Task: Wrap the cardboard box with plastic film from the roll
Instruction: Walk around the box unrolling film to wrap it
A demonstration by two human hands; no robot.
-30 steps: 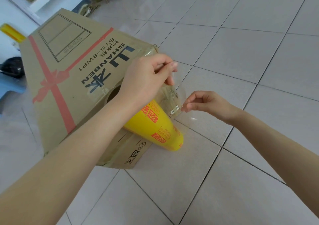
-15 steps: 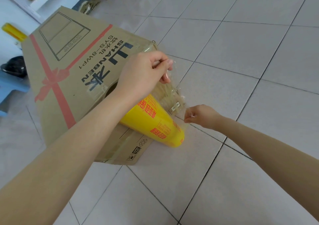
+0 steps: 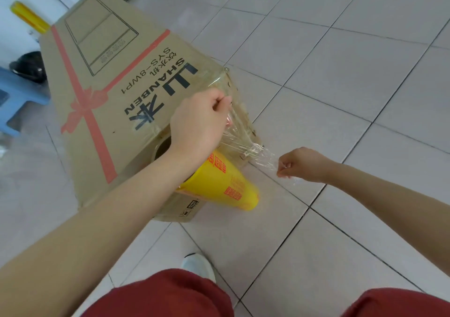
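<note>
— What changed?
— My right hand (image 3: 304, 164), pinching plastic film (image 3: 246, 134), pulled it farther off the cardboard box (image 3: 109, 85) on the tiles (image 3: 341, 97). And my left hand (image 3: 197, 124) still pinches film at the corner, above the yellow roll (image 3: 226, 185).

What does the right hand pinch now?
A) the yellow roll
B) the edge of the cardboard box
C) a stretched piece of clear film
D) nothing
C: the right hand pinches the clear film, pulled taut out from the cardboard box, and touches neither the box nor the yellow roll.
</note>
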